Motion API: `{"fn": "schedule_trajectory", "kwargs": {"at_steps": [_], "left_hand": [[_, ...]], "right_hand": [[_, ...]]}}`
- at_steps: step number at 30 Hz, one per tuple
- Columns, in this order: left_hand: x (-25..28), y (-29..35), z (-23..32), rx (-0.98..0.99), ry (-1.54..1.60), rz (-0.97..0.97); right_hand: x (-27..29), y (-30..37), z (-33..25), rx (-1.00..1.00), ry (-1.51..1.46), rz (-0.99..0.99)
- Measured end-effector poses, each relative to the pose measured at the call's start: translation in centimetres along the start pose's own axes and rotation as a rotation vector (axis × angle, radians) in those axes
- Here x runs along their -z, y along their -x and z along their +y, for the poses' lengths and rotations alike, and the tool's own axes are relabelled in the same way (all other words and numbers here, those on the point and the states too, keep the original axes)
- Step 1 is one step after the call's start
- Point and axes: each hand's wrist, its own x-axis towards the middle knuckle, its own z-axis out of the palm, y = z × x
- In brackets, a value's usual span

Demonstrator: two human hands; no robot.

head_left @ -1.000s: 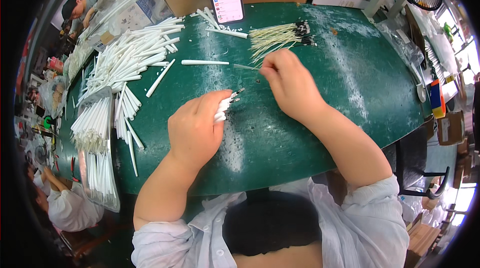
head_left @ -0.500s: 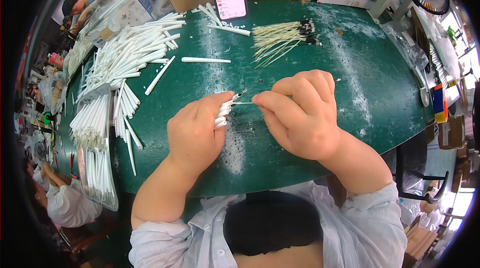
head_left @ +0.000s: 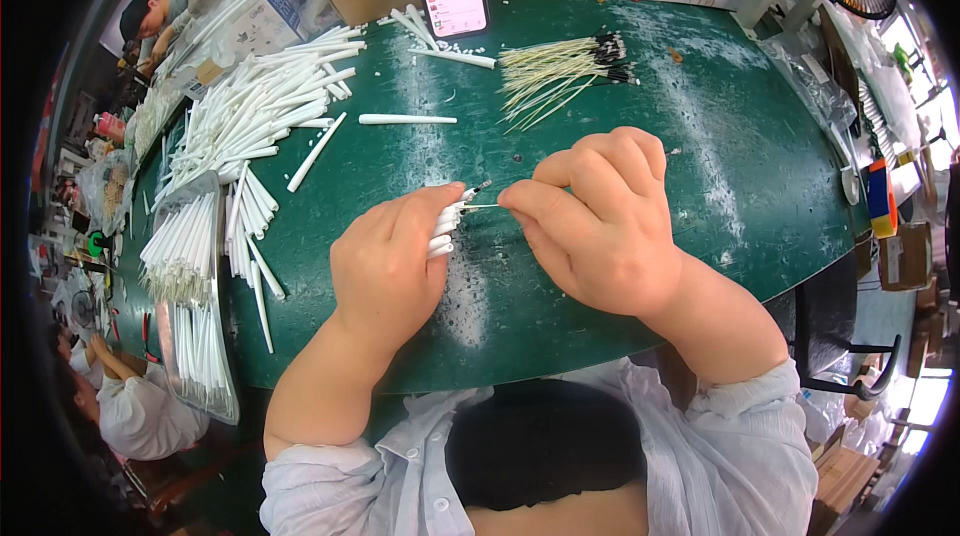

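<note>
The left hand [head_left: 385,266] is closed in a grip around a small bundle of short white plastic tubes [head_left: 446,226], their open ends pointing toward the right hand. The right hand [head_left: 600,221] pinches a thin pale stick with a dark tip [head_left: 478,204] between thumb and forefinger, and the stick's tip now sits at the mouth of one tube. A second ago the right hand was stretched out over the worktop toward the far stock; half a second ago it had come back beside the left hand; now the two hands meet and the stick lines up with the bundle. That reads as a fetch finished and a threading stroke begun.

Just beyond the grip lies a single long white tube [head_left: 407,120] on the round green worktop [head_left: 720,186]. Farther out, past the right hand, rests a fan of pale dark-tipped sticks [head_left: 560,76]. Out to the left of the grip spreads a heap of long white tubes [head_left: 260,116], and beside it a metal tray [head_left: 205,336] packed with more.
</note>
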Motion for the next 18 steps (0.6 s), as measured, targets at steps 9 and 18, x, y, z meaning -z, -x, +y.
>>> {"fn": "schedule_trajectory", "kwargs": {"at_steps": [9, 18], "left_hand": [[-0.2, -0.2, 0.3, -0.073, -0.018, -0.060], [-0.3, -0.2, 0.1, 0.116, 0.159, -0.004]], "right_hand": [[-0.2, -0.3, 0.0, 0.120, 0.021, 0.022], [-0.1, 0.0, 1.2, -0.115, -0.238, 0.123]]}}
